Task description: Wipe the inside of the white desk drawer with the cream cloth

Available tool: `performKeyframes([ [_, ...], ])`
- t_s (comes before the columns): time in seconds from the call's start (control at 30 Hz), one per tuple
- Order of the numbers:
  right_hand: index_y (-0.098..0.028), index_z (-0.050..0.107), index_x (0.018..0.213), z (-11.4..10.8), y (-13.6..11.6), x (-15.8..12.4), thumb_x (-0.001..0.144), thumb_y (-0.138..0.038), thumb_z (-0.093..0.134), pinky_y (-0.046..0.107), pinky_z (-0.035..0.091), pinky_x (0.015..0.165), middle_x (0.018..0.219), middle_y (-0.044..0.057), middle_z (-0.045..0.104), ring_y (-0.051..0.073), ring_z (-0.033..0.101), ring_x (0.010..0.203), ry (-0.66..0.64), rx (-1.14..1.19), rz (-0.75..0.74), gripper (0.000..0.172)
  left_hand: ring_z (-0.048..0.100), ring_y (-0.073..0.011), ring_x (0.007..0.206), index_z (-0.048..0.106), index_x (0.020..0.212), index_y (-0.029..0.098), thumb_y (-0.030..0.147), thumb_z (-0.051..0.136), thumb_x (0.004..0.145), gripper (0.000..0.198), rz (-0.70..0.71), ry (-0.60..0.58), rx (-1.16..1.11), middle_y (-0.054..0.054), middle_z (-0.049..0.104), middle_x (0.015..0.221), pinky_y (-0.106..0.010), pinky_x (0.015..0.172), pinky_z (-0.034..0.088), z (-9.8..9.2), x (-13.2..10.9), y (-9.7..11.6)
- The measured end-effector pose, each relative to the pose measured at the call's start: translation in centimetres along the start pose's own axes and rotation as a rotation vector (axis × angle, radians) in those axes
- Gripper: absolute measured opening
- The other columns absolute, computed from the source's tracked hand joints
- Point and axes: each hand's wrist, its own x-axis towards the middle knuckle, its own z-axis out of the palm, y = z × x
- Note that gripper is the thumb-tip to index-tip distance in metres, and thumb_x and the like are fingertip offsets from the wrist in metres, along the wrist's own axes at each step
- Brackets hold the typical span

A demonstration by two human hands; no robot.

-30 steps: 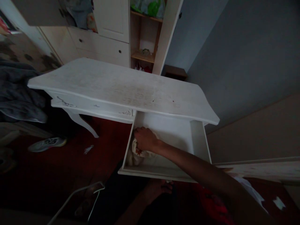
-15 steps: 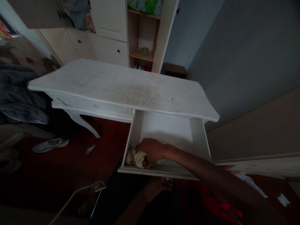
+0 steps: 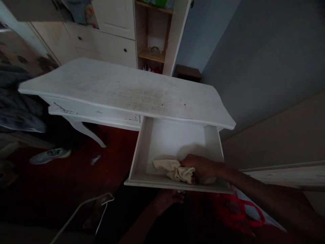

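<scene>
A white desk (image 3: pixel 114 84) with a dark-stained top has its right drawer (image 3: pixel 175 135) pulled out. Inside the drawer, near its front panel, my right hand (image 3: pixel 201 167) is closed on a crumpled cream cloth (image 3: pixel 184 173), which trails to the left across the drawer floor. Below the drawer front is my left hand (image 3: pixel 169 200), fingers curled, beside my dark-clothed leg. A small pale thing shows at its fingertips, too small to make out.
Behind the desk stands a cabinet (image 3: pixel 114 20) with an open door. A sneaker (image 3: pixel 49 156) lies on the red floor at left. A pale bent frame (image 3: pixel 83 203) rises at lower left; a red-handled bag (image 3: pixel 243 210) is at lower right.
My right hand has moved with the cloth from the drawer's left front corner towards its right side. The left hand stays below the drawer. The view has shifted slightly.
</scene>
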Motion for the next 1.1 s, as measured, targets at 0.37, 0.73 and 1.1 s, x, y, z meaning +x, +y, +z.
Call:
performKeyframes([
  [0.37,-0.018,0.064,0.114,-0.2,3.0,-4.0,0.08,-0.009,0.056,0.037,0.043,0.093,0.115,0.012,0.064,0.027,0.057,0.109,0.134,-0.365,0.168,0.037,0.066,-0.0208,0.082,0.072,0.089,0.011,0.036,0.079,0.071,0.031,0.004,-0.005,0.01,-0.013,0.071,0.096,-0.035,0.074,0.051,0.1,0.0,0.1],
  [0.73,-0.012,0.039,0.139,-3.4,4.1,0.2,0.086,-0.027,0.054,0.037,0.05,0.078,0.129,0.019,0.053,0.031,0.062,0.101,0.474,-0.5,0.738,0.056,0.067,-0.021,0.083,0.073,0.093,0.013,0.039,0.079,0.071,0.034,0.008,-0.014,0.01,-0.013,0.071,0.097,-0.035,0.075,0.052,0.2,0.0,0.2],
  [1.1,-0.015,0.038,0.14,-4.6,0.7,9.4,0.081,-0.025,0.056,0.037,0.049,0.082,0.129,0.016,0.053,0.028,0.055,0.106,0.702,-0.403,0.627,0.062,0.067,-0.0207,0.081,0.071,0.095,0.012,0.037,0.08,0.071,0.036,0.006,-0.016,-0.006,-0.013,0.071,0.096,-0.034,0.074,0.051,0.2,0.0,0.3],
])
